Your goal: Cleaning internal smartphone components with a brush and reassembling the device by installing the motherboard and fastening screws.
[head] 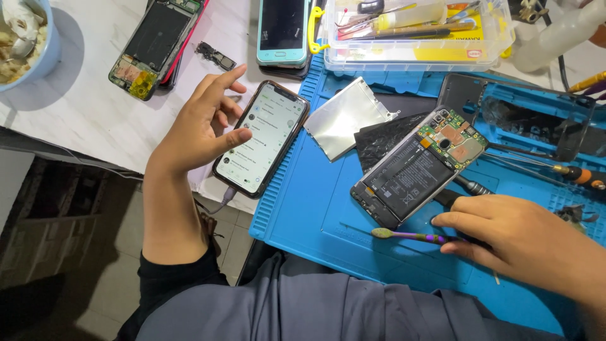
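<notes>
L hand (202, 123) thumb on phone (262, 137); R hand (517, 240) flat on mat (315, 208).

Left hand (199, 123): raised at the left of the view, back of the hand toward the camera, wrist bent slightly outward. The index finger extends up and to the right; the remaining fingers curl loosely; the thumb (237, 137) stretches to the right, its tip pressed flat. The bare left forearm descends to a dark sleeve at the elbow. Right hand (517, 243): low at the right of the view, palm down, knuckles uppermost. Its fingers (454, 221) point left, held close together and gently flexed, fingertips resting downward. The right wrist and forearm run off the lower right corner.
</notes>
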